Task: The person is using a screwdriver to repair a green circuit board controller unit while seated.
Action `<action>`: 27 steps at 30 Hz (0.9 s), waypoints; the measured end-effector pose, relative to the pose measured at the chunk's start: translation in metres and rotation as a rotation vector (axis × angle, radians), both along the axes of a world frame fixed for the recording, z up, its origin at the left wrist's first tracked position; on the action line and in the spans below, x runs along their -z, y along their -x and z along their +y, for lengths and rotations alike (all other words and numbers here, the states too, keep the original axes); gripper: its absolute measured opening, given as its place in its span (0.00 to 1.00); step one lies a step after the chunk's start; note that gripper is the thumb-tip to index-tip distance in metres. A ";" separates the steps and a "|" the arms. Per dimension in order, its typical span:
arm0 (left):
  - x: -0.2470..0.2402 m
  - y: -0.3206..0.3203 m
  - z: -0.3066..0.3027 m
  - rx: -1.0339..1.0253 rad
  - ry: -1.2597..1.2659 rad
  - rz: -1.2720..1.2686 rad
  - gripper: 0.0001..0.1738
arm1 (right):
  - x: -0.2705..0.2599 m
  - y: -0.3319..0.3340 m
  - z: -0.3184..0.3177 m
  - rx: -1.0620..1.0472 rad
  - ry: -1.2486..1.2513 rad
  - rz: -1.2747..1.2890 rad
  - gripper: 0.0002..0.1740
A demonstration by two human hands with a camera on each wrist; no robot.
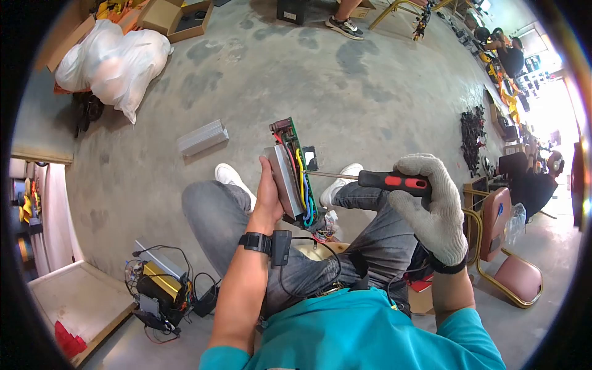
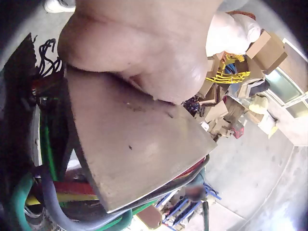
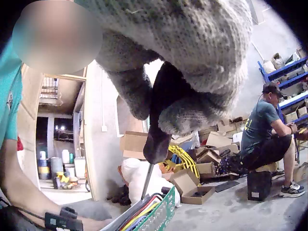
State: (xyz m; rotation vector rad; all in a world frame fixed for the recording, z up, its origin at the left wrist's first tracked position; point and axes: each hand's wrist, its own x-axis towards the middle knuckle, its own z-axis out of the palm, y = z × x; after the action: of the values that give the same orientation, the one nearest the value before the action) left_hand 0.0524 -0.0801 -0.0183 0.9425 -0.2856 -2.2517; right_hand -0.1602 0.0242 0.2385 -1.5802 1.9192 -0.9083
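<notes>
While left hand (image 1: 268, 198) grips wire-laden green circuit board (image 1: 288, 169), gloved right hand (image 1: 433, 209) clutches red-black screwdriver (image 1: 385, 180).

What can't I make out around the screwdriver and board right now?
Screwdriver tip: head view, lost among the board's wires; right wrist view, behind the wires.
Left hand fingers: head view, behind the board.
Board's component side: left wrist view, blocked by its metal plate and the hand.

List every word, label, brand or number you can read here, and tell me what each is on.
No text is readable.
The circuit board: markings too small.
The screwdriver: no lettering shows.
The T-shirt print on a seated person: blurred.
The black box label: too small.
</notes>
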 end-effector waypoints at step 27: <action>-0.001 0.006 0.006 0.002 0.137 -0.110 0.51 | 0.011 -0.002 -0.007 -0.140 0.058 0.185 0.22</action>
State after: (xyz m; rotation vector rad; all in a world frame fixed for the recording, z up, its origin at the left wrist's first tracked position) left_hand 0.0465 -0.0738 -0.0169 0.9947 -0.4836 -2.1551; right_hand -0.1584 0.0169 0.2274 -1.8644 1.8901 -0.7893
